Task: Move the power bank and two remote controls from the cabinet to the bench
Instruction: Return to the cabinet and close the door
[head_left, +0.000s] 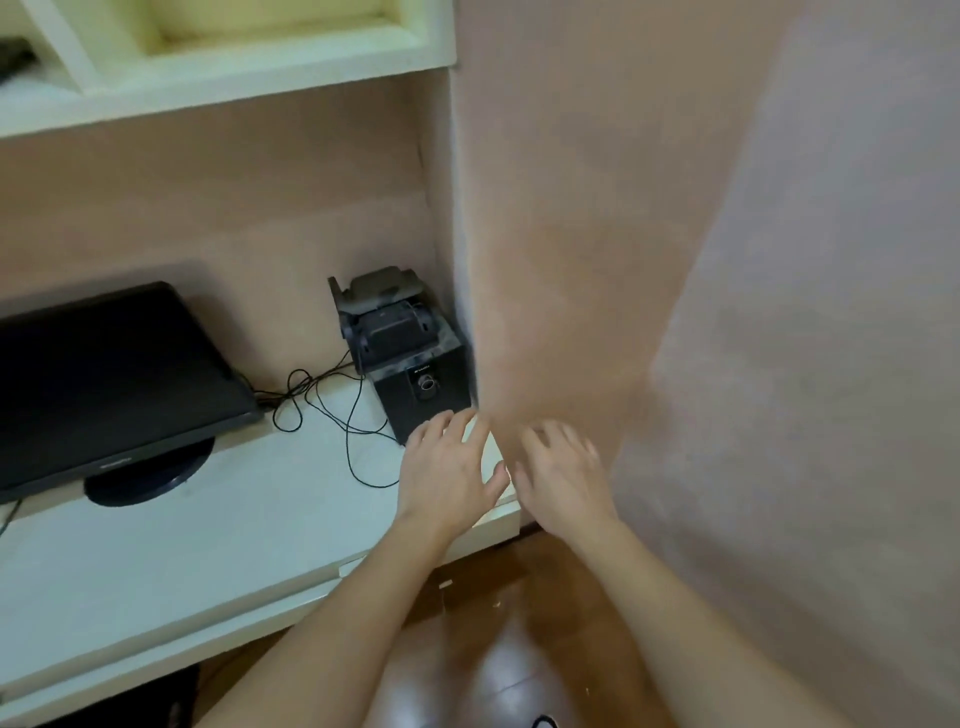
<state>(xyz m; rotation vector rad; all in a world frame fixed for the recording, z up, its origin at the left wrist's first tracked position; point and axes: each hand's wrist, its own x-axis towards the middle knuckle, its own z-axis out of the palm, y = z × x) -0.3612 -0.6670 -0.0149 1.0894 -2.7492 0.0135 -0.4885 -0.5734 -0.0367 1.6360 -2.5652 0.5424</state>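
Note:
Both of my hands hover over the right end of the white cabinet top. My left hand has its fingers spread and holds nothing; it sits just in front of a black speaker box. My right hand is beside it, past the cabinet's right corner, fingers apart and blurred, empty. No power bank, remote control or bench shows in this view.
A black speaker with a dark device on top stands in the cabinet's right corner. Thin black cables trail leftward to a black monitor. White shelves hang above. A pink wall is on the right, brown floor below.

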